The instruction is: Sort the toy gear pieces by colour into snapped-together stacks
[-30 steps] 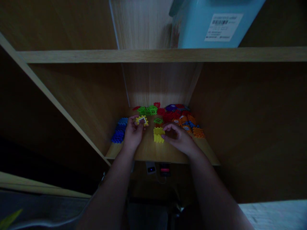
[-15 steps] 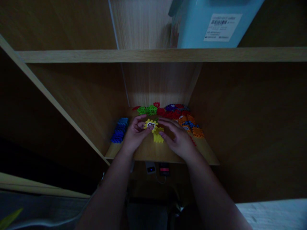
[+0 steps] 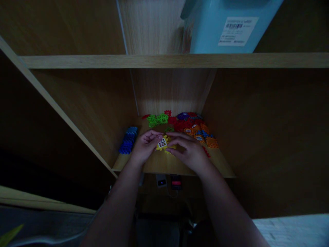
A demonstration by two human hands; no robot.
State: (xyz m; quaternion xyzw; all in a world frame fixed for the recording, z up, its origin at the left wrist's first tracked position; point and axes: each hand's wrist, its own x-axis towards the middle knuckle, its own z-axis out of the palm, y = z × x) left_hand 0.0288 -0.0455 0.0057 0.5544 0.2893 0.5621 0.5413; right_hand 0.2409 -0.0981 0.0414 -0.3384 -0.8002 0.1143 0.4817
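Inside a dim wooden shelf compartment, my left hand [image 3: 144, 146] pinches a yellow interlocking tile [image 3: 162, 143] with a white sticker on it. My right hand [image 3: 188, 151] curls over the same tile and over a small yellow stack beneath it, mostly hidden by my fingers. Both hands meet above the shelf board [image 3: 159, 164]. A blue tile stack [image 3: 128, 140] sits just left of my left hand. Green tiles [image 3: 157, 119] lie behind, and a heap of red, purple and orange tiles [image 3: 195, 128] spreads behind my right hand.
A light blue plastic bin [image 3: 221, 24] with a white label stands on the shelf above. Wooden side walls close in on both sides. Below the board's front edge two small devices [image 3: 168, 180] show blue and red lights.
My left hand carried the yellow tile rightward and down onto the yellow stack. My right hand came left and closed over it.
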